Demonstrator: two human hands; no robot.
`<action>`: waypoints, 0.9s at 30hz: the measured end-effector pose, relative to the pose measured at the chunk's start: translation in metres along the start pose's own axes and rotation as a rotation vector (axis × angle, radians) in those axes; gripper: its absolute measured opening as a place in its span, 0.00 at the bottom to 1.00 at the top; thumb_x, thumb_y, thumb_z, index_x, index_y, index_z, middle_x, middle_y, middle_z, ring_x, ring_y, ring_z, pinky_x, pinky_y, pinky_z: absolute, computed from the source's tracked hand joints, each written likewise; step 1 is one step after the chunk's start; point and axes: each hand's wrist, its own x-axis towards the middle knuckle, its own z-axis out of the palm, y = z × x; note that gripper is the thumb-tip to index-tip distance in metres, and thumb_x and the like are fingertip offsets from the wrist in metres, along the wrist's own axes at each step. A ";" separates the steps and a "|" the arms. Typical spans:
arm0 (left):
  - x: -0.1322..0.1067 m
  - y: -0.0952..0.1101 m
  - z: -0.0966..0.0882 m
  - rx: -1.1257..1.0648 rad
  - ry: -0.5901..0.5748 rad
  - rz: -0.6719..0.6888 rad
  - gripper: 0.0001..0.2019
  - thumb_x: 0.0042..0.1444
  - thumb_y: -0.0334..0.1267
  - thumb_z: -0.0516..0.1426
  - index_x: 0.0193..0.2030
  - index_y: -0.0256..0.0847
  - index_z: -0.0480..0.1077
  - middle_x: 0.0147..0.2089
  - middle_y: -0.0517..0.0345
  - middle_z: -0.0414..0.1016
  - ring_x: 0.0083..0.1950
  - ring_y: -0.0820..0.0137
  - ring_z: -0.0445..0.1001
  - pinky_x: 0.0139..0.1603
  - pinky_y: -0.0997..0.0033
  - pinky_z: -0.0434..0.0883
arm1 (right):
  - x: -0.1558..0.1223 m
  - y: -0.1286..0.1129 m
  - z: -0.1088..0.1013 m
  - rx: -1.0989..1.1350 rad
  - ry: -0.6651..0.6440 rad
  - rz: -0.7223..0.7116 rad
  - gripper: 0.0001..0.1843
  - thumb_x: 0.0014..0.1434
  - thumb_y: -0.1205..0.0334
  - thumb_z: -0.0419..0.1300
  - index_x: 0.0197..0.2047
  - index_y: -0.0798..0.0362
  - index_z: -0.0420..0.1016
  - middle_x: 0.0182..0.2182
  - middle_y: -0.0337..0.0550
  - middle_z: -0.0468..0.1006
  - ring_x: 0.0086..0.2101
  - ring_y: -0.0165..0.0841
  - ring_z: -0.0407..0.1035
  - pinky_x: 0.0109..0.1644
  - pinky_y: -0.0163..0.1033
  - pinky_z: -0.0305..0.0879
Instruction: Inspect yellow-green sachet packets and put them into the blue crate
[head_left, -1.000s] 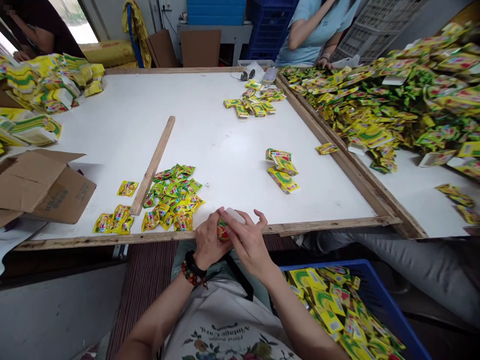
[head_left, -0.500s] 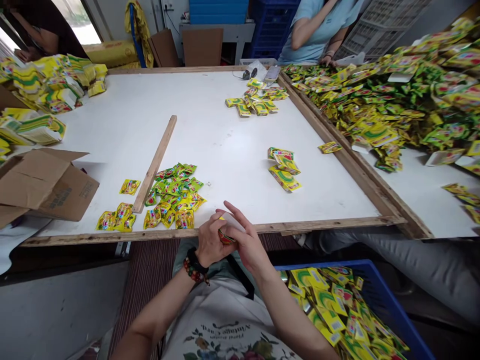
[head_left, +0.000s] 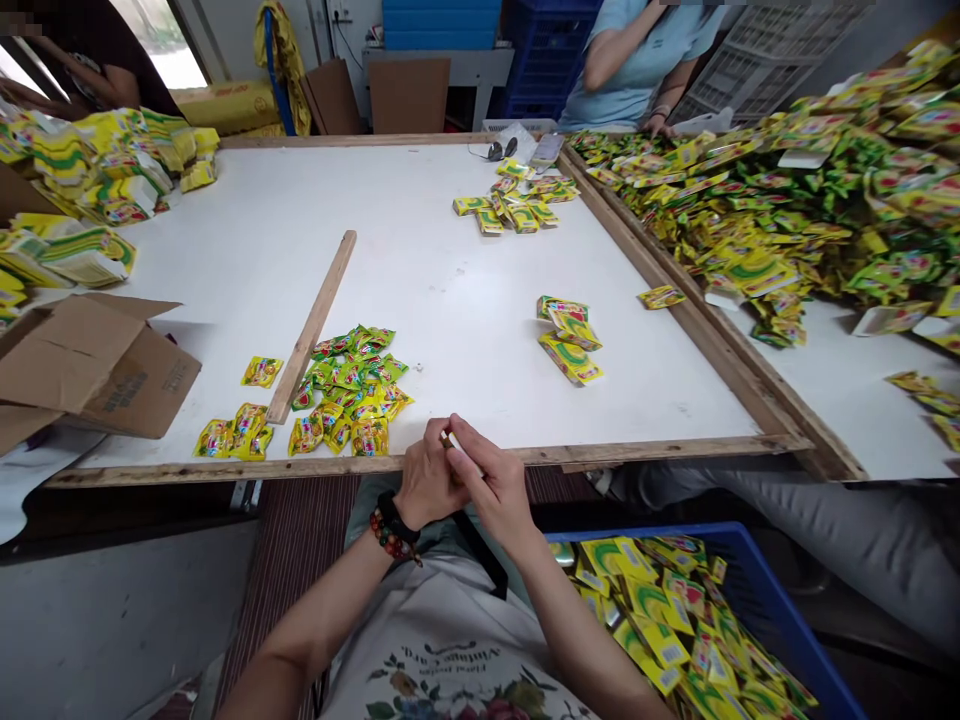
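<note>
Left fingers [head_left: 433, 438], right fingers [head_left: 472, 440] curled round small pack [head_left: 448, 441], yellow cartons [head_left: 650, 604] in blue crate [head_left: 780, 596]

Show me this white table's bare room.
Bare: the middle, between the wooden stick and the nearer small boxes, beyond the packets; also the near right corner, inside the right rail. Crowded: the near left, with packets and a cardboard box.

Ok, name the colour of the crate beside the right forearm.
The crate is blue, best seen in the head view.

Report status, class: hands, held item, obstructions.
Left hand and right hand gripping small item, mostly hidden. Packet pile on table, left of hands. Nothing visible blocking hands.
</note>
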 end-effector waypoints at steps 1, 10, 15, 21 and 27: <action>0.001 0.001 -0.001 0.015 -0.028 -0.019 0.28 0.52 0.43 0.55 0.57 0.38 0.50 0.44 0.50 0.68 0.39 0.63 0.74 0.33 0.65 0.71 | -0.001 0.000 0.002 -0.019 0.041 0.038 0.22 0.63 0.53 0.56 0.58 0.51 0.71 0.55 0.48 0.74 0.54 0.43 0.70 0.60 0.50 0.65; 0.004 0.004 -0.004 0.017 -0.096 -0.099 0.25 0.53 0.47 0.55 0.54 0.39 0.54 0.43 0.51 0.66 0.41 0.62 0.72 0.33 0.66 0.69 | 0.010 -0.002 -0.005 0.109 -0.021 0.199 0.21 0.64 0.53 0.54 0.57 0.50 0.72 0.52 0.43 0.77 0.51 0.42 0.73 0.56 0.48 0.68; -0.004 -0.004 -0.001 0.035 -0.112 -0.122 0.26 0.56 0.46 0.51 0.59 0.38 0.53 0.42 0.49 0.69 0.37 0.61 0.73 0.31 0.65 0.69 | 0.007 -0.014 -0.008 -0.467 -0.257 -0.072 0.30 0.67 0.57 0.49 0.70 0.53 0.51 0.54 0.54 0.75 0.46 0.43 0.75 0.46 0.46 0.73; -0.002 -0.004 -0.011 -0.107 -0.101 -0.123 0.31 0.55 0.45 0.54 0.63 0.36 0.52 0.50 0.42 0.70 0.44 0.58 0.75 0.41 0.59 0.73 | 0.003 -0.013 -0.008 -0.561 -0.296 -0.195 0.28 0.69 0.63 0.44 0.71 0.55 0.47 0.45 0.53 0.80 0.39 0.38 0.76 0.41 0.41 0.73; 0.003 0.009 -0.041 -0.728 -0.369 -0.361 0.22 0.55 0.46 0.60 0.53 0.38 0.67 0.50 0.45 0.75 0.47 0.62 0.76 0.48 0.62 0.74 | -0.020 -0.009 -0.025 -0.030 0.095 0.095 0.39 0.61 0.56 0.59 0.70 0.53 0.48 0.29 0.35 0.79 0.25 0.29 0.70 0.31 0.33 0.70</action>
